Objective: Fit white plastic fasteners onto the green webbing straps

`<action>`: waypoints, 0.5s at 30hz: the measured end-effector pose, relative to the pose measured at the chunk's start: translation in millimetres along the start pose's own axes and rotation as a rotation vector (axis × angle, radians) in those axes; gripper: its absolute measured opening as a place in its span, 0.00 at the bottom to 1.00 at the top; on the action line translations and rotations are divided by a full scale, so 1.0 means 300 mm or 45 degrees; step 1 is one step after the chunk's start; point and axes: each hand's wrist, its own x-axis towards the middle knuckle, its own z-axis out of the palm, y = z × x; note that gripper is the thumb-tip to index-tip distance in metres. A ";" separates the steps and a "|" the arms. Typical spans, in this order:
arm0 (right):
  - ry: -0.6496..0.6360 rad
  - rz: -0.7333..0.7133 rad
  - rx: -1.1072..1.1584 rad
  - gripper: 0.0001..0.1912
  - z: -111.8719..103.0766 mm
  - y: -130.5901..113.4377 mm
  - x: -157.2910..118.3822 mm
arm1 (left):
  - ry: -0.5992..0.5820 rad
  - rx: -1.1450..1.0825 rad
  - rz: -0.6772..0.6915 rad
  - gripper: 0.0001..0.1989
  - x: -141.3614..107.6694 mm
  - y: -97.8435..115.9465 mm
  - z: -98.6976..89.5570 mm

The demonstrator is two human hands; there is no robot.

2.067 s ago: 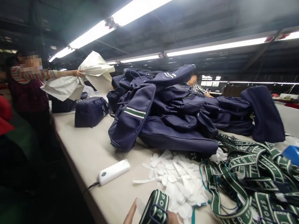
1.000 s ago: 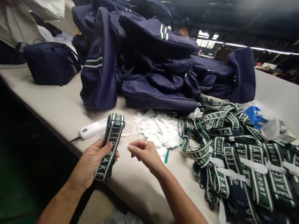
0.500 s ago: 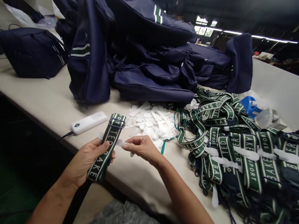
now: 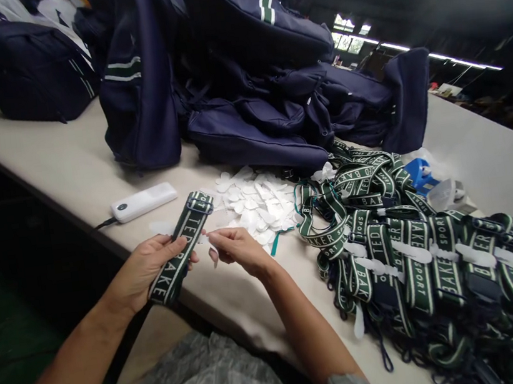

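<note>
My left hand (image 4: 159,264) is wrapped round a folded green webbing strap (image 4: 181,246) with white lettering and a dark buckle at its upper end. My right hand (image 4: 233,248) pinches a white strip (image 4: 213,248) just right of the strap. Part of a translucent white piece (image 4: 161,228) sticks out on the strap's left side. Beyond my hands lies a heap of white strips (image 4: 262,204). A large pile of similar green straps (image 4: 416,259), several bound with white strips, fills the right side.
Navy bags (image 4: 249,136) are heaped at the back of the table (image 4: 63,161), and another navy bag (image 4: 27,71) sits at the far left. A white device (image 4: 144,201) with a cable lies near the front edge. A blue object (image 4: 419,175) sits behind the straps.
My right fingers have curled in closer around the white strip beside the strap. More of the translucent white piece shows left of the strap. The view has shifted slightly.
</note>
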 end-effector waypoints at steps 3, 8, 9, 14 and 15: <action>-0.123 0.016 0.154 0.25 -0.012 0.006 0.001 | 0.049 -0.092 -0.022 0.10 0.005 0.013 -0.024; -0.170 0.069 0.244 0.27 -0.019 -0.006 -0.004 | 0.022 -0.155 -0.008 0.12 -0.003 0.028 -0.045; -0.174 0.059 0.266 0.26 -0.018 -0.007 -0.004 | 0.029 -0.162 -0.006 0.13 -0.005 0.027 -0.045; -0.034 -0.040 0.504 0.26 0.004 0.008 0.006 | 0.054 -0.268 0.017 0.13 -0.012 0.020 -0.035; 0.007 -0.042 0.550 0.27 0.017 0.013 0.009 | 0.058 -0.298 0.047 0.14 -0.013 0.019 -0.030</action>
